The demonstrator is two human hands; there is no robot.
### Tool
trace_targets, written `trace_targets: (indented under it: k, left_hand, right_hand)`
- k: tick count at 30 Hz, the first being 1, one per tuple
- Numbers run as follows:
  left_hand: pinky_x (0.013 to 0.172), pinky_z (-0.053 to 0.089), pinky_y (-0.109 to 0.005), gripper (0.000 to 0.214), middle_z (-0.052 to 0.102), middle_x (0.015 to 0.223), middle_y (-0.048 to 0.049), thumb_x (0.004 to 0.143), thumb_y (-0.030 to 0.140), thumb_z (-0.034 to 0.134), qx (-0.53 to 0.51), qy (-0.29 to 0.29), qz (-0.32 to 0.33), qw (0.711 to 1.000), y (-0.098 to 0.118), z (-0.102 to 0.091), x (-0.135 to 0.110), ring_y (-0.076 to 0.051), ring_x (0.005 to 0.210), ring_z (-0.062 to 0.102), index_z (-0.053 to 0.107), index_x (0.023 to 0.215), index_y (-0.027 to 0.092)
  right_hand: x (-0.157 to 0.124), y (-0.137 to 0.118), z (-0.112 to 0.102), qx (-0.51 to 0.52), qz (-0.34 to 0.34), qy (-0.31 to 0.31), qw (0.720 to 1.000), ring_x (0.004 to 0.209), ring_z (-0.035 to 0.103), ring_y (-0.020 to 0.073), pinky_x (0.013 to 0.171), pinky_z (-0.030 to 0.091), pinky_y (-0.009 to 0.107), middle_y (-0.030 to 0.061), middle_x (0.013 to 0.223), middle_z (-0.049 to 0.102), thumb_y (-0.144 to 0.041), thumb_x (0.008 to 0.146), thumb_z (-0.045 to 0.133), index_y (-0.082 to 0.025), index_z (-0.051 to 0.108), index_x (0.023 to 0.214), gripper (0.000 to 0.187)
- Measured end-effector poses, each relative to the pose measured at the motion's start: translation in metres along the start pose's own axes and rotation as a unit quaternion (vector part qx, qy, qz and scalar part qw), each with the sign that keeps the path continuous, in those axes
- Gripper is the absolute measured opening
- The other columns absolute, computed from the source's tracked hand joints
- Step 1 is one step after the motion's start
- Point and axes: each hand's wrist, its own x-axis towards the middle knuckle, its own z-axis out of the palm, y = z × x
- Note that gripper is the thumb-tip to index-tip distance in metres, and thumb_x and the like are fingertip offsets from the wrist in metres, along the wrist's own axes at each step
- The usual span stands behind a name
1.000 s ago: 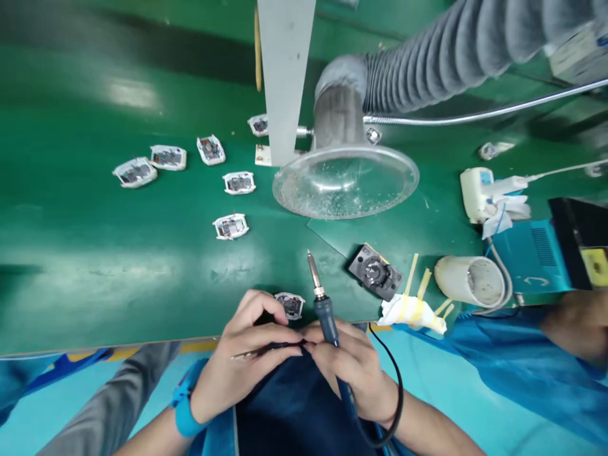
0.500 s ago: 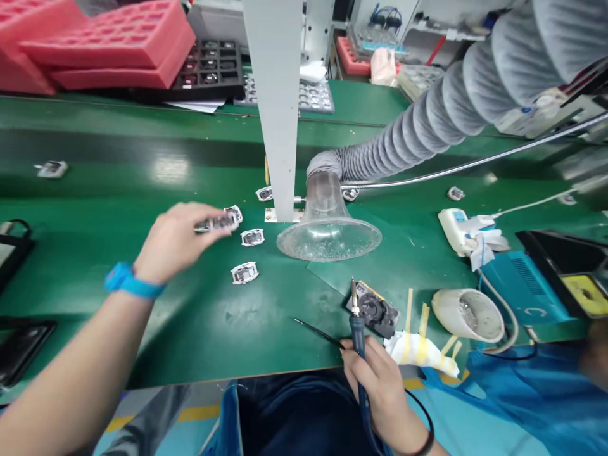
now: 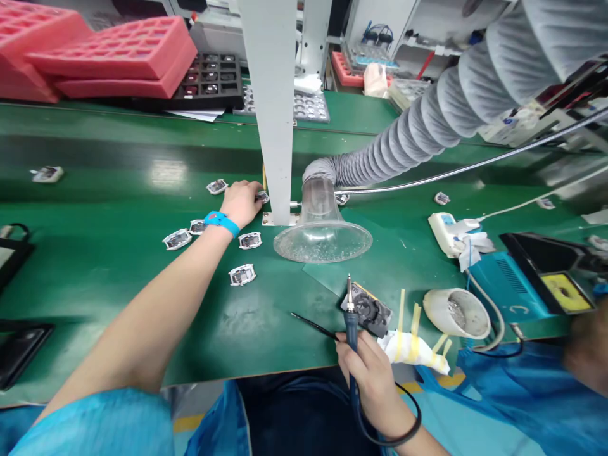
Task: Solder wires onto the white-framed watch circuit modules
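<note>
My left hand (image 3: 241,201) reaches far across the green belt (image 3: 118,190), a blue wrist strap (image 3: 221,222) on its wrist. Its fingers curl onto a small white-cased circuit part (image 3: 261,197) beside the grey post (image 3: 272,107). Several like parts lie around that arm, among them one at the left (image 3: 177,239), one under the wrist (image 3: 249,240) and a nearer one (image 3: 242,275). My right hand (image 3: 370,373) stays at the belt's near edge, closed on a blue soldering iron (image 3: 350,316) with its tip up, and on thin dark tweezers (image 3: 313,326) pointing left.
A clear fume hood (image 3: 323,239) on a grey ribbed hose (image 3: 427,120) stands right of the post. A black holder (image 3: 368,311), taped white tissue (image 3: 413,351), a white cup (image 3: 456,313) and a blue soldering station (image 3: 517,285) sit at the right. Pink foam trays (image 3: 109,54) lie behind. Another person's hand (image 3: 586,354) shows far right.
My left hand left the tweezers near my lap, carried a part out over the belt and now rests by the post. The view lifted. My right hand kept the iron and took the tweezers.
</note>
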Motion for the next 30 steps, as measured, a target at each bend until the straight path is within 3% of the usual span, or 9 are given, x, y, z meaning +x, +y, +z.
trace_targets:
  k: [6,9,14,17,19,23,26,28,30]
  left_hand:
    - [0.097,0.041,-0.045,0.038,0.070,0.121,-0.0181,0.089,0.025,0.060,0.014,-0.006,-0.013,1.000,0.007,-0.007,-0.005,-0.040,0.121,0.060,0.067,0.125,0.016]
    - [0.099,0.042,-0.047,0.035,0.071,0.119,-0.0183,0.091,0.024,0.061,0.011,0.016,-0.011,1.000,0.011,-0.023,-0.024,-0.040,0.120,0.062,0.068,0.124,0.013]
    - [0.101,0.046,-0.043,0.033,0.072,0.123,-0.0123,0.100,0.033,0.056,-0.022,0.057,0.052,0.997,0.006,-0.039,-0.123,-0.032,0.117,0.065,0.064,0.126,0.013]
    - [0.090,0.050,-0.036,0.020,0.075,0.109,-0.0054,0.100,0.036,0.059,-0.121,0.026,0.224,0.967,0.013,-0.017,-0.199,-0.024,0.101,0.068,0.067,0.112,0.021]
    - [0.086,0.051,-0.034,0.012,0.075,0.107,-0.0032,0.102,0.030,0.056,-0.181,-0.004,0.291,0.939,0.026,0.007,-0.240,-0.021,0.099,0.068,0.066,0.106,0.024]
    - [0.088,0.053,-0.034,0.006,0.074,0.112,-0.0050,0.102,0.025,0.059,-0.244,0.041,0.239,0.939,0.060,0.037,-0.284,-0.020,0.102,0.067,0.064,0.101,0.023]
    - [0.093,0.055,-0.037,0.016,0.072,0.118,-0.0088,0.100,0.035,0.066,-0.279,0.102,0.150,0.943,0.065,0.034,-0.292,-0.022,0.107,0.068,0.065,0.109,0.021]
    - [0.092,0.057,-0.032,0.019,0.074,0.115,-0.0067,0.100,0.039,0.065,-0.329,0.013,0.151,0.932,0.055,0.026,-0.298,-0.020,0.104,0.071,0.067,0.110,0.023]
    - [0.089,0.058,-0.026,0.016,0.076,0.112,-0.0014,0.100,0.039,0.066,-0.350,-0.163,0.207,0.899,0.038,0.023,-0.307,-0.016,0.100,0.074,0.071,0.110,0.027]
  right_hand:
    - [0.004,0.000,-0.001,-0.011,-0.004,0.004,1.000,0.092,0.064,0.0219,0.079,0.058,0.035,0.0107,0.101,0.072,-0.004,0.100,0.054,-0.017,0.066,0.105,0.019]
    - [0.005,0.001,-0.001,-0.020,-0.009,0.012,1.000,0.092,0.065,0.0224,0.079,0.059,0.035,0.0110,0.099,0.073,-0.004,0.100,0.053,-0.016,0.066,0.105,0.019]
    - [0.005,0.003,-0.004,-0.024,0.009,0.053,0.998,0.093,0.067,0.0232,0.079,0.060,0.036,0.0126,0.108,0.076,-0.009,0.097,0.064,-0.018,0.066,0.105,0.012]
    - [0.006,0.002,-0.013,-0.009,0.034,0.073,0.997,0.086,0.066,0.0215,0.077,0.059,0.035,0.0107,0.102,0.077,-0.013,0.097,0.066,-0.019,0.065,0.099,0.006]
    - [0.004,0.003,-0.021,0.004,0.049,0.079,0.996,0.082,0.065,0.0197,0.075,0.057,0.032,0.0084,0.095,0.077,-0.014,0.100,0.063,-0.020,0.065,0.096,0.007]
    - [-0.015,0.011,-0.037,-0.066,0.107,0.125,0.984,0.076,0.068,0.0180,0.072,0.053,0.029,0.0041,0.082,0.074,-0.023,0.105,0.055,-0.020,0.067,0.091,0.019]
    - [-0.029,0.022,-0.050,-0.169,0.213,0.191,0.943,0.067,0.068,0.0173,0.065,0.048,0.027,0.0034,0.074,0.073,-0.039,0.107,0.053,-0.019,0.068,0.083,0.035]
    - [-0.032,0.027,-0.059,-0.191,0.283,0.194,0.920,0.054,0.062,0.0154,0.057,0.042,0.027,0.0020,0.064,0.070,-0.051,0.107,0.051,-0.018,0.066,0.077,0.047]
    - [-0.030,0.027,-0.064,-0.186,0.304,0.181,0.917,0.048,0.059,0.0144,0.053,0.039,0.027,0.0013,0.059,0.068,-0.058,0.106,0.049,-0.018,0.065,0.075,0.052]
